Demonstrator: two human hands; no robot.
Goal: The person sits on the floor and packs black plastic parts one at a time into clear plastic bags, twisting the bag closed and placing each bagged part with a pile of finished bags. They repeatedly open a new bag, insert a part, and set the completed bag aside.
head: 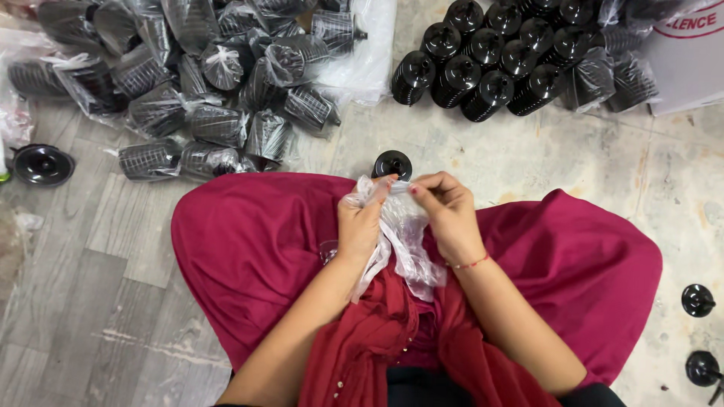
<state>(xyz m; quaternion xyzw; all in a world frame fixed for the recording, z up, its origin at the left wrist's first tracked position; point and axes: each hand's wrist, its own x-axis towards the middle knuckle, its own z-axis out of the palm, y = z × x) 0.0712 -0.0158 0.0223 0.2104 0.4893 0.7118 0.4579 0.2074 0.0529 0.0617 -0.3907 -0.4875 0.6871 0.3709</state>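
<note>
1. Gripping a clear plastic bag over our red-clothed lap, our left hand and right hand pinch its top.
2. We see a black cap just beyond, on the floor.

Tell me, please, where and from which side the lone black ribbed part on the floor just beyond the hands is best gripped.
Probably by its round ribbed rim, from above. The black ribbed part stands alone on the floor, its top facing up and its sides free. The left hand and right hand hold a clear plastic bag.
</note>
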